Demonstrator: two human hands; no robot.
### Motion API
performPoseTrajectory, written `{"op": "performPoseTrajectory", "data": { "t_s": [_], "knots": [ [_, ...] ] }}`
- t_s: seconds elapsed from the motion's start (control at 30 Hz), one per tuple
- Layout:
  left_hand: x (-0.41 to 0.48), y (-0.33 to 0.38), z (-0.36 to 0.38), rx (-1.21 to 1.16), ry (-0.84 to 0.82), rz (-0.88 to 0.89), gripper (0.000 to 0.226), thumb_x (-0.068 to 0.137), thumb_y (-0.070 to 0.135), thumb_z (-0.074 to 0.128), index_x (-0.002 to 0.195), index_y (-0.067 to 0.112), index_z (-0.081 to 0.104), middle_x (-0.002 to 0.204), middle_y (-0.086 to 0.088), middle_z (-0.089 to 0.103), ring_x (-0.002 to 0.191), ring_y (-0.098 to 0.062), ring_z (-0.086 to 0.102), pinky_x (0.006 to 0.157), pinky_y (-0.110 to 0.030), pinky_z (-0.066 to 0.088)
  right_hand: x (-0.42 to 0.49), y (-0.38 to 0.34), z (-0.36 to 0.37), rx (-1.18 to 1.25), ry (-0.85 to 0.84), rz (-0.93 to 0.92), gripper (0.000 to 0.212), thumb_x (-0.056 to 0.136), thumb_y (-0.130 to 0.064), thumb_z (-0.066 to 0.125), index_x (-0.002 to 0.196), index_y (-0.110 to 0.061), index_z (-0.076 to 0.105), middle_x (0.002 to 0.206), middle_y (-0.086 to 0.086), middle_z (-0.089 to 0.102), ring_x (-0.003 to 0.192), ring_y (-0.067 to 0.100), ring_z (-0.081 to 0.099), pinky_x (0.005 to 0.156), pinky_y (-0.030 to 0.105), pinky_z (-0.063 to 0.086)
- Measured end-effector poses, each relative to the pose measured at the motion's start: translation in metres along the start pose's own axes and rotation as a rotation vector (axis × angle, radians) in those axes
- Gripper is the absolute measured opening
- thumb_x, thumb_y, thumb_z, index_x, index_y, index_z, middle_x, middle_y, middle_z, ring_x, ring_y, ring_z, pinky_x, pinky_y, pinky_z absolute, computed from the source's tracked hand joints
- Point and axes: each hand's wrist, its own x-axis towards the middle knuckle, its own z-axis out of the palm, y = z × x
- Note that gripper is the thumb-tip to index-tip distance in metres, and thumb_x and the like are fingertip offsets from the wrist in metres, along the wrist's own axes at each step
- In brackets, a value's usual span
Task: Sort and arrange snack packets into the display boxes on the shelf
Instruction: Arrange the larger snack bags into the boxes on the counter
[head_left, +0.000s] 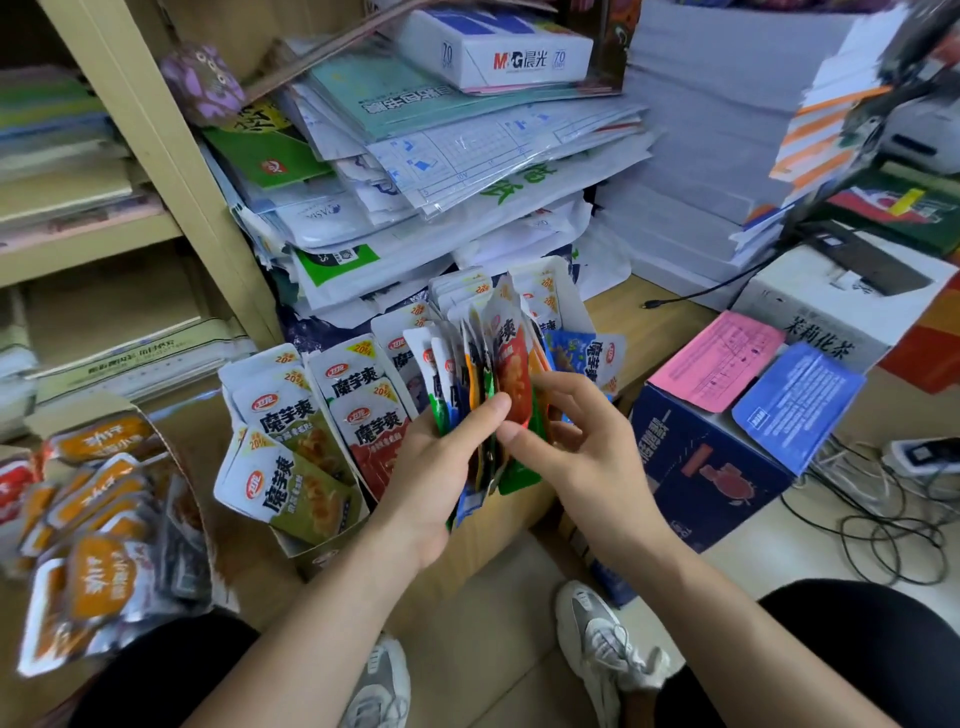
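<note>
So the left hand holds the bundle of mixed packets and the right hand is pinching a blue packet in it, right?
No: the head view shows the right hand pinching a red packet, not a blue one. The left hand does hold the bundle of mixed packets.

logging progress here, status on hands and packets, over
Left hand grips mixed bundle of packets. Right hand pinches red packet in the bundle. Display box just left of the hands, part filled, unobstructed.

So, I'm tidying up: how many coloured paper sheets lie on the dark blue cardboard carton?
2: pink paper sheet on the left, blue paper sheet on the right; others may hide beneath.
</note>
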Motion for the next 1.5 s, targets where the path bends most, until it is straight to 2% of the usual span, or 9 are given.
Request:
{"op": "performPoseTrajectory", "data": {
  "t_s": [0.1,0.2,0.33,0.5,0.7,0.9,1.03,1.27,1.5],
  "knots": [
    [0.003,0.002,-0.005,-0.003,0.003,0.009,0.013,0.090,0.014,0.070,0.101,0.018,0.076,0.096,-0.006,0.079,0.086,-0.022,0.077,0.065,-0.032,0.061,0.002,0.002,-0.004,0.236,0.001,0.110,0.030,0.084,-0.015,0.066,0.114,-0.018,0.067,0.113,0.002,0.073,0.107,0.029,0.068,0.095,0.056,0.054],
    [0.006,0.004,-0.008,0.031,0.002,0.033,0.018,0.087,0.012,0.072,0.104,0.017,0.075,0.100,-0.007,0.078,0.092,-0.025,0.076,0.073,-0.037,0.063,0.002,0.004,-0.005,0.304,0.000,0.164,0.030,0.093,0.006,0.053,0.115,-0.010,0.064,0.106,0.008,0.074,0.104,0.036,0.069,0.086,0.052,0.059],
    [0.004,0.002,-0.007,0.039,-0.021,0.093,0.017,0.095,0.021,0.061,0.101,0.019,0.077,0.097,-0.006,0.078,0.091,-0.019,0.075,0.071,-0.028,0.060,0.002,0.014,0.000,0.244,0.038,0.152,0.033,0.083,-0.009,0.065,0.114,-0.017,0.064,0.112,0.010,0.073,0.109,0.039,0.066,0.089,0.059,0.056],
    [0.002,0.000,-0.005,-0.090,-0.086,0.097,0.052,0.106,0.037,0.027,0.105,0.023,0.078,0.104,-0.006,0.077,0.094,-0.016,0.074,0.072,-0.027,0.059,0.000,0.014,0.005,0.288,0.034,0.180,0.030,0.089,-0.004,0.071,0.116,-0.011,0.060,0.113,0.009,0.073,0.109,0.032,0.069,0.087,0.055,0.058],
    [0.009,-0.003,-0.013,0.101,-0.122,0.161,0.054,0.093,0.036,0.057,0.146,0.031,0.050,0.132,0.007,0.067,0.121,-0.013,0.064,0.102,-0.039,0.051,0.000,0.014,0.008,0.223,0.074,0.112,0.031,0.086,-0.002,0.074,0.112,-0.009,0.060,0.115,0.004,0.074,0.107,0.027,0.070,0.085,0.052,0.059],
    [0.008,-0.004,-0.013,0.121,-0.031,0.243,0.031,0.100,0.024,0.058,0.110,0.053,0.055,0.102,0.035,0.070,0.100,0.010,0.067,0.079,-0.016,0.054,-0.003,0.014,0.011,0.201,0.082,0.068,0.041,0.079,0.001,0.080,0.110,-0.011,0.056,0.123,0.004,0.069,0.106,0.028,0.071,0.079,0.053,0.061],
    [0.008,-0.003,-0.013,0.160,-0.013,0.221,0.036,0.089,0.039,0.067,0.123,0.045,0.059,0.115,0.018,0.072,0.107,-0.006,0.070,0.091,-0.035,0.058,-0.003,0.014,0.013,0.132,0.077,-0.009,0.044,0.077,0.000,0.082,0.111,-0.012,0.056,0.129,0.006,0.065,0.113,0.022,0.067,0.083,0.040,0.060],
    [0.013,0.002,-0.019,0.073,0.123,0.218,0.045,0.087,0.001,0.070,0.124,0.026,0.062,0.105,-0.007,0.076,0.093,-0.031,0.075,0.078,-0.048,0.061,-0.006,0.001,0.016,0.312,0.157,0.139,0.013,0.097,-0.011,0.062,0.105,0.000,0.061,0.099,0.015,0.074,0.091,0.038,0.072,0.077,0.042,0.062],
    [0.013,-0.002,-0.015,0.167,0.067,0.257,0.052,0.081,0.008,0.080,0.124,0.029,0.059,0.108,0.000,0.076,0.097,-0.021,0.075,0.087,-0.047,0.060,-0.003,-0.001,0.017,0.491,0.216,0.293,0.019,0.104,-0.022,0.050,0.107,-0.006,0.059,0.096,0.011,0.076,0.088,0.027,0.074,0.074,0.039,0.061]
  ]
}}
